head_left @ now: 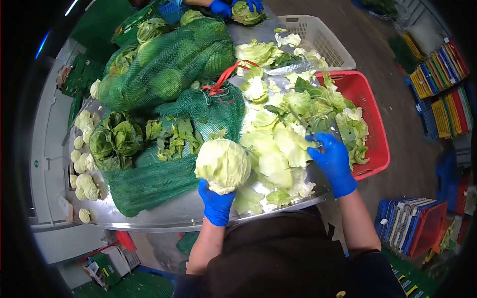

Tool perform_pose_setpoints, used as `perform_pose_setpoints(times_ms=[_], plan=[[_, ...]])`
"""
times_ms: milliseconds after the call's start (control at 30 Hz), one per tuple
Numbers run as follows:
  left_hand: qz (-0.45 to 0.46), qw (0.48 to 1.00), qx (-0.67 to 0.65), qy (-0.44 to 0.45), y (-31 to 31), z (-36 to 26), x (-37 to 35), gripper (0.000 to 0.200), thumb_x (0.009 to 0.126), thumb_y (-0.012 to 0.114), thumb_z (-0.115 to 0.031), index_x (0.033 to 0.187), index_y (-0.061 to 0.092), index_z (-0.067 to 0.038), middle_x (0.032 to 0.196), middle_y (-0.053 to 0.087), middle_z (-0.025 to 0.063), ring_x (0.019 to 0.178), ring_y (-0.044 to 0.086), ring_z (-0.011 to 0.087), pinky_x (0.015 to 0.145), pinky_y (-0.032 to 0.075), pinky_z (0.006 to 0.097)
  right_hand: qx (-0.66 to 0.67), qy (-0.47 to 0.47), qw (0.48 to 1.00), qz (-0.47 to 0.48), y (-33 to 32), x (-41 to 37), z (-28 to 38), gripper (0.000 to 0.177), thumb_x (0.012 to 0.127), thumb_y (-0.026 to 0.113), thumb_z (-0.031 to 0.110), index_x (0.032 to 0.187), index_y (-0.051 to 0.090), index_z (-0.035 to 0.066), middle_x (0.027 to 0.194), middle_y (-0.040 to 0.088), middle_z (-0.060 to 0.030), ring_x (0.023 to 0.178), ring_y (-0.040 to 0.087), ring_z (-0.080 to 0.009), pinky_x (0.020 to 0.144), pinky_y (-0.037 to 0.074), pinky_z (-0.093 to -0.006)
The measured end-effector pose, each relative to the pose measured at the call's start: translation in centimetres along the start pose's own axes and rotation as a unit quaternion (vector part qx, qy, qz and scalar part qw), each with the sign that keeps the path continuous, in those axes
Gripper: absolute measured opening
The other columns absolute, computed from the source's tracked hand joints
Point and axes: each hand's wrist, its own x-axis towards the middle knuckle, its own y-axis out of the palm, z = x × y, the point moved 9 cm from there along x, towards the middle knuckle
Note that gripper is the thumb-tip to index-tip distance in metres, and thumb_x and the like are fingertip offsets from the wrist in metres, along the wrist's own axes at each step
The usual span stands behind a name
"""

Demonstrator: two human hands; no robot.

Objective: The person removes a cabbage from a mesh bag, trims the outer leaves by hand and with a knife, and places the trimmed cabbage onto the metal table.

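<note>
My left hand [216, 202], in a blue glove, is closed around the underside of a pale, trimmed cabbage [223, 165] at the table's front edge. My right hand [330, 161], gloved in blue too, grips what looks like a knife [299, 119], its thin blade pointing away to the upper left over loose leaves. Below and beside that blade lies a heap of cut cabbage leaves [276, 149]. An untrimmed cabbage [117, 136] with dark outer leaves rests left of my left hand, on an emptied-looking green net bag [154, 186].
A full net bag of cabbages [171, 64] lies further back, near a red tie [223, 79]. Several cauliflowers [87, 187] line the left edge. A red crate [375, 129] holding leaves and a white crate [325, 39] stand right. Across the table, a co-worker's gloved hands [221, 8] touch a cabbage.
</note>
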Motion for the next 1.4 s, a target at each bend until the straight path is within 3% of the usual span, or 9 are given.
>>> perform_pose_setpoints(times_ms=[67,200,267,433,533,700,1100,1200,1400], plan=[[0.024,0.999,0.032,0.018,1.7,-0.6,-0.1,0.09,0.078,0.052,-0.06,0.149,0.021,-0.015,0.154,0.021,0.0146,0.142,0.019,0.0338,0.114,0.016,0.0557,-0.104,-0.181,0.977,-0.039,0.9,-1.1,3.8,0.031,0.084,0.067,0.01,0.115,0.062,0.005,0.094,0.068,-0.0015,0.053,0.05,-0.0032,0.048,0.04,-0.0192],[-0.011,0.999,-0.001,0.041,4.3,-1.4,-0.2,0.084,0.085,0.043,-0.063,0.148,0.023,-0.011,0.152,0.026,0.0154,0.139,0.026,0.0332,0.115,0.016,0.0519,0.33,0.299,0.861,0.247,9.5,-4.0,6.3,0.053,0.086,0.07,0.03,0.129,0.053,0.003,0.095,0.063,-0.0019,0.062,0.054,-0.0074,0.055,0.046,-0.0218],[0.084,0.879,0.461,0.091,9.1,-1.8,0.2,0.084,0.085,0.048,-0.06,0.147,0.024,-0.008,0.15,0.031,0.0139,0.137,0.031,0.0341,0.116,0.015,0.0505,0.331,0.268,0.859,0.284,10.2,-4.1,7.2,0.063,0.083,0.073,0.033,0.133,0.049,0.003,0.102,0.063,-0.0036,0.062,0.053,-0.007,0.055,0.046,-0.0219],[0.219,0.975,0.01,-0.036,7.4,-1.3,-2.9,0.085,0.084,0.059,-0.047,0.148,0.021,-0.007,0.152,0.026,0.0155,0.139,0.027,0.035,0.114,0.02,0.0527,0.178,-0.015,0.958,0.223,8.5,-2.8,11.4,0.082,0.07,0.084,0.021,0.139,0.043,0.005,0.129,0.054,-0.0071,0.098,0.059,-0.0101,0.079,0.051,-0.0239],[-0.039,0.999,0.015,-0.024,1.5,0.7,-2.3,0.084,0.082,0.058,-0.052,0.146,0.027,-0.007,0.151,0.028,0.0157,0.137,0.03,0.0378,0.113,0.02,0.0542,0.215,0.001,0.949,0.228,10.5,-3.9,9.7,0.076,0.073,0.08,0.016,0.139,0.043,0.005,0.131,0.054,-0.0074,0.098,0.059,-0.0109,0.079,0.051,-0.0244],[-0.027,0.999,0.039,0.018,0.9,-0.1,-3.3,0.081,0.081,0.05,-0.061,0.145,0.032,-0.015,0.15,0.031,0.0151,0.136,0.032,0.0375,0.111,0.024,0.0579,0.334,0.183,0.915,0.133,9.8,-4.5,5.5,0.039,0.09,0.061,0.016,0.126,0.053,0.002,0.111,0.066,-0.0073,0.048,0.047,-0.0029,0.041,0.037,-0.0177],[-0.007,0.993,-0.083,0.088,3.3,-0.5,-3.7,0.093,0.077,0.054,-0.066,0.146,0.027,-0.01,0.148,0.03,0.0184,0.131,0.037,0.0393,0.109,0.03,0.0541,0.22,0.081,0.944,0.232,14.5,-9.0,9.3,0.023,0.077,0.076,0.015,0.085,0.058,0.004,0.081,0.061,0.0023,0.074,0.053,-0.0047,0.066,0.047,-0.0245],[-0.146,0.792,0.495,0.326,5.7,-4.8,-7.0,0.085,0.079,0.067,-0.049,0.144,0.029,-0.009,0.145,0.035,0.0159,0.128,0.041,0.0345,0.107,0.034,0.0509,0.286,0.06,0.915,0.277,14.8,-8.0,9.4,0.021,0.076,0.074,0.012,0.085,0.058,0.004,0.079,0.06,0.0016,0.072,0.052,-0.0044,0.065,0.047,-0.0239],[0.0,0.989,-0.133,0.061,2.6,-2.4,-4.6,0.084,0.069,0.073,-0.052,0.134,0.044,-0.008,0.134,0.047,0.0216,0.119,0.049,0.0403,0.106,0.035,0.0518,0.083,0.026,0.971,0.222,11.9,-3.7,10.0,0.017,0.08,0.07,0.009,0.093,0.062,0.002,0.088,0.062,-0.0037,0.081,0.06,-0.0113,0.074,0.049,-0.0281]])
